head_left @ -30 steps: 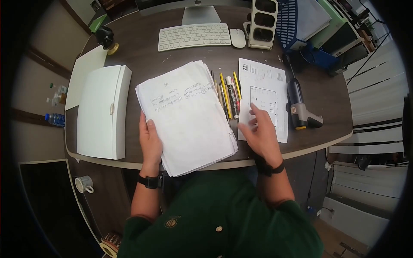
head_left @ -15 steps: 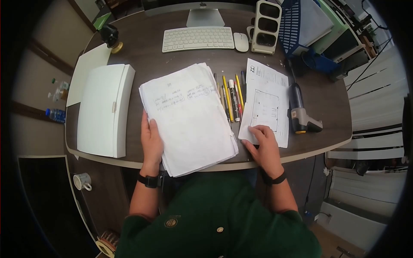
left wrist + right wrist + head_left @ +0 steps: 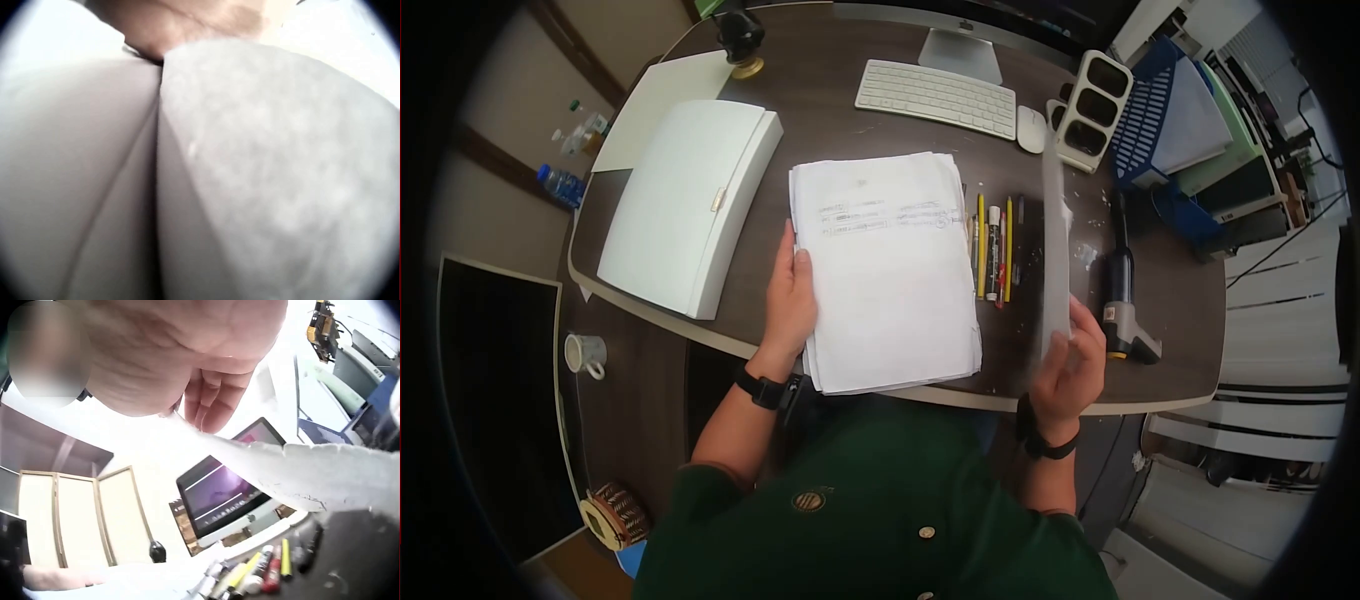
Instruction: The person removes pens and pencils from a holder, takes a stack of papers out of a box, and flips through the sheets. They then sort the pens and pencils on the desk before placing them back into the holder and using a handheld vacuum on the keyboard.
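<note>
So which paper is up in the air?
The single sheet pinched in the right hand, raised on edge above the desk. The thick paper stack lies flat under the left hand.

I am seeing a dark brown wooden desk point(image 3: 840, 150) carrying a thick stack of white papers point(image 3: 890, 270) at its near edge, a white flat case point(image 3: 685, 200) toward the left edge, and a white keyboard point(image 3: 936, 97) along the far edge.

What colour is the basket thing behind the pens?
Blue, the basket with slotted sides; clearest in the head view.
</note>
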### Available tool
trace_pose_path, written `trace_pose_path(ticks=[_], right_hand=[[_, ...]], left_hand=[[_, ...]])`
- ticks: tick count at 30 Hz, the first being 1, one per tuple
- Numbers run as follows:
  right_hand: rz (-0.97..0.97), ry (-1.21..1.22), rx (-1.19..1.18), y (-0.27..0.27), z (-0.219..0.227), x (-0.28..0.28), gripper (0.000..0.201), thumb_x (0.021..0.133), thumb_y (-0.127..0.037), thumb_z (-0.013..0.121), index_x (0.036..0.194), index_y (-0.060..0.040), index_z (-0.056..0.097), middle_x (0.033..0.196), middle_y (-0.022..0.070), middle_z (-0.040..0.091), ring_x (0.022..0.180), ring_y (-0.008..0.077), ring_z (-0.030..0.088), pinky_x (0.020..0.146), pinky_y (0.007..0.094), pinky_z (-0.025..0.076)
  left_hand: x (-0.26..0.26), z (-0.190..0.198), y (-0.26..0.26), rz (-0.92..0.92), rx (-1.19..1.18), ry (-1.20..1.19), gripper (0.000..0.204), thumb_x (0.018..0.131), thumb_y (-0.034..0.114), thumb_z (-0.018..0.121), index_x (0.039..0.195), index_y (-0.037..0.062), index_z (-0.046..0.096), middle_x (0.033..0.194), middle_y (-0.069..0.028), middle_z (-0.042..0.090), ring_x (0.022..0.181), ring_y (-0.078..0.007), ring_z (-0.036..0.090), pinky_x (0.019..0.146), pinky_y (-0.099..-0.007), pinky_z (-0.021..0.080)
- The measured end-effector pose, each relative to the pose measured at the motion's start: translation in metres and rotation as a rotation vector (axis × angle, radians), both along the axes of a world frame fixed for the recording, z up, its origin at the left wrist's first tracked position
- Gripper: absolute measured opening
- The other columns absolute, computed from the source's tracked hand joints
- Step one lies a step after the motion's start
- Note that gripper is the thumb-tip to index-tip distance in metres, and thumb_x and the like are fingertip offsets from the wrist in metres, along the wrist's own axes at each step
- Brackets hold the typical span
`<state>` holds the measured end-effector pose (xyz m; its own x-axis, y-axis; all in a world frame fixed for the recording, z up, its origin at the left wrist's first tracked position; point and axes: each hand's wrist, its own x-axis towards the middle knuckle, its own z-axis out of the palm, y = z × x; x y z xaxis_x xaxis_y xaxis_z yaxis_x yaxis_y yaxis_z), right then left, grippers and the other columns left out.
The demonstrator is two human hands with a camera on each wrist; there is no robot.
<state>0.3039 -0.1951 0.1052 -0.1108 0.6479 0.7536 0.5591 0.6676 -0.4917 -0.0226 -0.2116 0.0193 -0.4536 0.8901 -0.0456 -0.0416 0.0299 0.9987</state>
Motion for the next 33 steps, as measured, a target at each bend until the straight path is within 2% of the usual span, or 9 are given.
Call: trace_pose_path(ticks=[1,2,4,7,10,11,20,23,33], right_hand=[[0.079,0.009,-0.04,-0.002,0.006,-0.007,0.013,0.094,0.004,0.064,0.104,0.0,0.057,0.123,0.025,0.068,0.108,0.0382,0.07,0.093,0.0427,0.056],[0.161,-0.064,-0.029,-0.001,0.013,-0.014,0.017,0.09,0.005,0.066,0.103,-0.0017,0.058,0.123,0.0241,0.069,0.109,0.0391,0.069,0.093,0.044,0.057],[0.349,-0.313,-0.028,0.004,0.032,-0.038,0.021,0.086,0.001,0.071,0.104,-0.0036,0.061,0.129,0.0208,0.067,0.116,0.0379,0.067,0.097,0.045,0.056],[0.61,-0.455,-0.213,0.002,0.032,-0.077,0.019,0.086,-0.005,0.069,0.103,-0.0032,0.062,0.135,0.0166,0.063,0.126,0.035,0.06,0.105,0.0446,0.051],[0.728,-0.574,-0.302,0.0,0.009,-0.097,0.015,0.09,-0.009,0.063,0.104,-0.0025,0.061,0.138,0.0146,0.061,0.134,0.0328,0.054,0.112,0.0431,0.046],[0.744,-0.571,-0.292,0.0,0.003,-0.102,0.015,0.091,-0.011,0.068,0.102,-0.0032,0.06,0.134,0.0141,0.063,0.131,0.0344,0.057,0.108,0.0439,0.049],[0.903,-0.673,-0.265,-0.006,-0.004,-0.124,0.013,0.095,-0.013,0.06,0.103,-0.0034,0.059,0.138,0.0135,0.061,0.133,0.0316,0.054,0.112,0.0439,0.045],[0.929,-0.661,-0.282,-0.01,-0.007,-0.13,0.017,0.091,-0.011,0.057,0.105,-0.0008,0.058,0.135,0.0151,0.063,0.133,0.0301,0.055,0.113,0.043,0.044],[0.938,-0.675,-0.263,-0.009,-0.013,-0.132,0.015,0.092,-0.013,0.058,0.103,-0.0018,0.059,0.134,0.0137,0.064,0.131,0.0294,0.056,0.112,0.0418,0.046]], left_hand=[[0.0,-0.001,0.0,0.011,0.001,0.028,0.054,0.113,0.019,0.037,0.162,0.0006,0.024,0.153,-0.0189,0.047,0.137,-0.0218,0.048,0.114,-0.0323,0.037],[0.001,-0.001,0.0,0.022,0.001,0.056,0.054,0.113,0.019,0.037,0.162,0.0009,0.024,0.154,-0.0191,0.047,0.137,-0.0219,0.048,0.114,-0.0323,0.037],[0.0,0.0,0.0,0.032,-0.007,0.101,0.055,0.112,0.021,0.038,0.162,0.0011,0.023,0.153,-0.0203,0.048,0.136,-0.0229,0.05,0.114,-0.0329,0.038],[0.001,0.002,-0.003,0.044,-0.06,0.056,0.057,0.112,0.024,0.039,0.162,0.0004,0.024,0.151,-0.0224,0.05,0.135,-0.0249,0.052,0.113,-0.0342,0.039],[-0.002,-0.007,-0.003,0.078,-0.097,0.076,0.057,0.112,0.026,0.041,0.16,-0.0011,0.028,0.148,-0.0239,0.053,0.133,-0.0262,0.055,0.111,-0.0351,0.041],[-0.004,-0.012,-0.002,0.092,-0.106,0.103,0.057,0.112,0.027,0.041,0.159,-0.0017,0.029,0.147,-0.0243,0.054,0.132,-0.0265,0.055,0.11,-0.0353,0.042],[-0.003,-0.015,-0.002,0.058,-0.06,-0.001,0.049,0.112,0.029,0.041,0.149,-0.0041,0.043,0.136,-0.0208,0.062,0.123,-0.0223,0.06,0.105,-0.0341,0.046],[-0.003,-0.016,-0.002,0.058,-0.046,-0.004,0.048,0.112,0.029,0.041,0.147,-0.0038,0.045,0.131,-0.0193,0.064,0.118,-0.0206,0.061,0.102,-0.0335,0.048],[-0.005,-0.02,-0.002,0.054,-0.062,0.012,0.048,0.113,0.03,0.04,0.146,-0.0041,0.047,0.129,-0.0191,0.065,0.118,-0.0209,0.061,0.101,-0.0338,0.048]])
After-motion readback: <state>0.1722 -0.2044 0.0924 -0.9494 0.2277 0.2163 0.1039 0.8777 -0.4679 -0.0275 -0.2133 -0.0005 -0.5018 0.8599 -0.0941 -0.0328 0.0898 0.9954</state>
